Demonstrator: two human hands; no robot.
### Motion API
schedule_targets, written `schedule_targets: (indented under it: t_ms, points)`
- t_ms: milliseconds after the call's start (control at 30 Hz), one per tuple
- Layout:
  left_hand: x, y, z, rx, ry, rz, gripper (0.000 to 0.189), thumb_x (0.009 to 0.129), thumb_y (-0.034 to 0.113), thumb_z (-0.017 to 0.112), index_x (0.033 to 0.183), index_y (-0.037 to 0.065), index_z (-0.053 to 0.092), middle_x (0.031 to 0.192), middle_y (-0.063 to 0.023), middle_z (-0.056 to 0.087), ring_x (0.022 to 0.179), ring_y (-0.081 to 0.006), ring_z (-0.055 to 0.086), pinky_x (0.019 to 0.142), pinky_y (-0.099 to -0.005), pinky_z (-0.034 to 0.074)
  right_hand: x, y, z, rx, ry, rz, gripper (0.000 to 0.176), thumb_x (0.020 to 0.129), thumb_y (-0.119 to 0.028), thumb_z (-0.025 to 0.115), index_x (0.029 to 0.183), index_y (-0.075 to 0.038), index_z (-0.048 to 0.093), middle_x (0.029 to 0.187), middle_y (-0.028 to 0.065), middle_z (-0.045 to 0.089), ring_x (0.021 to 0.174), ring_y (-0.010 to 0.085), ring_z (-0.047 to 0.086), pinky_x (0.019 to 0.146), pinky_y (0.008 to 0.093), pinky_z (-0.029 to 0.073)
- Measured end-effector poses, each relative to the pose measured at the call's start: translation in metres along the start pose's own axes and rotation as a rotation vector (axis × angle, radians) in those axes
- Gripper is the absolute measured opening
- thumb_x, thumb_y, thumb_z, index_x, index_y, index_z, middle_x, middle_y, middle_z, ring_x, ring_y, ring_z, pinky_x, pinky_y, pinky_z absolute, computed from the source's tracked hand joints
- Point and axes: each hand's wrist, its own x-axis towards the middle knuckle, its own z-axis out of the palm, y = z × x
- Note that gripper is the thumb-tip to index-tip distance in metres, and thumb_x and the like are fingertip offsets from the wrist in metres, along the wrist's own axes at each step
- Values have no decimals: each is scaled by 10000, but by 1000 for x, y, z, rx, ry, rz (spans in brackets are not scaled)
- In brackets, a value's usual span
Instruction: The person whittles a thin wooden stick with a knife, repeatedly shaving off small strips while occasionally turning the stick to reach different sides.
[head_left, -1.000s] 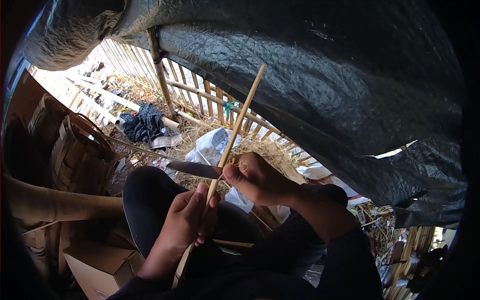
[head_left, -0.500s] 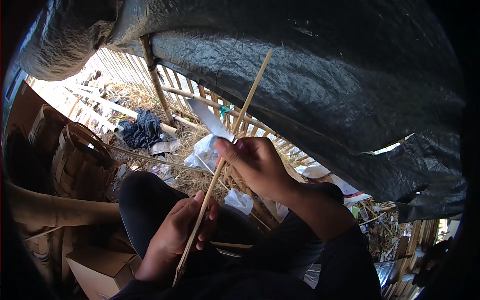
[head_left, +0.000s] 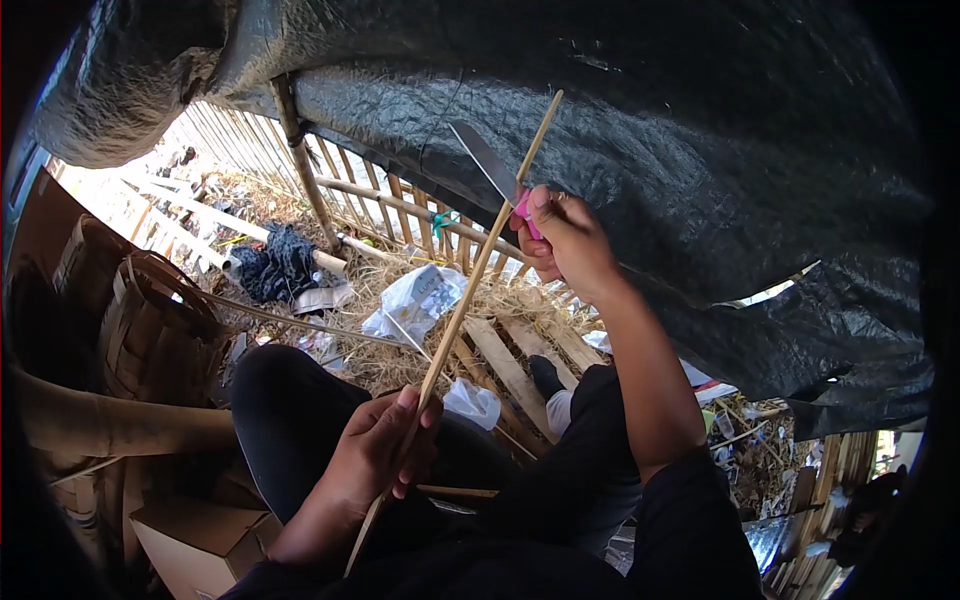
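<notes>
A long, thin bamboo strip [head_left: 477, 276] slants from my lap up toward the dark tarp. My left hand [head_left: 380, 445] is closed round its lower part, thumb on top. Higher up, my right hand [head_left: 565, 238] grips a knife [head_left: 487, 163] by its pink handle. The knife's blade points up and left, and its base meets the strip or lies just beside it. Part of the handle is hidden in my right fingers.
A black tarp [head_left: 640, 180] hangs in front and to the right, before a bamboo fence [head_left: 400, 208]. Woven baskets [head_left: 165, 330], a thick bamboo pole [head_left: 130, 420] and a cardboard box [head_left: 200, 540] stand at left. Wooden slats [head_left: 505, 365], straw and plastic bags [head_left: 420, 300] lie on the ground.
My right hand has moved up and to the right along the strip, carrying the knife toward the strip's far end. My left hand stays nearly in place.
</notes>
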Motion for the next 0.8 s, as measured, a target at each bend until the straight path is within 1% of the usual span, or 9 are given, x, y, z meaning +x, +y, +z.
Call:
schedule_targets:
  t_ms: [200, 267, 467, 533, 567, 600, 667, 733, 800]
  points:
    - [-4, 5, -5, 43, 22, 16, 434, 1036, 445, 351, 891, 67, 506, 494, -9, 400, 362, -84, 351, 364, -207, 289, -3, -2, -1, -51, -137, -101, 265, 1022, -286, 500, 942, -33, 498, 647, -32, 415, 505, 31, 322, 436, 223, 257]
    - [-4, 4, -6, 60, 19, 23, 434, 1038, 442, 348, 899, 64, 511, 490, -13, 406, 362, -90, 358, 368, -211, 295, -5, -4, 1, -288, -52, -192, 250, 1019, -264, 508, 941, -27, 524, 665, -25, 439, 542, 33, 360, 471, 211, 297]
    - [-5, 4, -10, 55, 10, 28, 427, 1044, 421, 346, 905, 54, 517, 489, -15, 416, 367, -91, 371, 369, -216, 302, -3, -7, -8, -156, 34, -19, 285, 1024, -277, 488, 887, -35, 550, 652, -35, 484, 589, 47, 428, 512, 230, 347]
    - [-5, 7, -10, 74, 44, 24, 430, 1043, 421, 347, 903, 52, 519, 489, -13, 419, 367, -89, 375, 370, -215, 302, -7, 2, 9, -648, 94, -135, 333, 1021, -283, 474, 837, -14, 546, 624, -18, 476, 581, 84, 440, 534, 283, 366]
    - [-4, 8, -9, 95, 78, 20, 434, 1043, 422, 348, 901, 50, 521, 489, -12, 422, 368, -87, 378, 370, -213, 301, -11, 12, 18, -793, 2, -154, 345, 1008, -278, 477, 809, -4, 541, 616, 12, 473, 584, 113, 453, 567, 330, 385]
    - [-4, 9, -10, 91, 82, 22, 434, 1043, 422, 348, 901, 50, 521, 489, -12, 422, 368, -87, 378, 370, -213, 301, -22, 8, 40, -668, 46, -160, 344, 996, -286, 481, 799, -10, 542, 613, 22, 473, 587, 121, 453, 583, 344, 390]
    - [-5, 9, -11, 137, 110, 17, 447, 1040, 434, 353, 897, 47, 523, 487, -9, 424, 368, -85, 382, 368, -213, 301, -11, 12, 26, -791, 61, -168, 360, 993, -302, 488, 788, -11, 550, 610, 16, 472, 592, 114, 457, 588, 355, 393]
    - [-3, 6, -10, 150, 88, 9, 452, 1039, 440, 354, 899, 45, 523, 486, -9, 422, 366, -85, 380, 367, -214, 302, 5, 3, 0, -587, 156, 54, 393, 979, -364, 508, 825, -20, 618, 629, 29, 563, 588, 159, 490, 598, 336, 408]
    - [2, 3, -11, 160, 56, 7, 462, 1035, 453, 356, 905, 42, 523, 488, -11, 426, 369, -86, 385, 365, -216, 307, 21, 23, -9, -796, 265, -171, 412, 976, -409, 511, 839, -46, 649, 628, 36, 581, 579, 174, 512, 585, 340, 401]
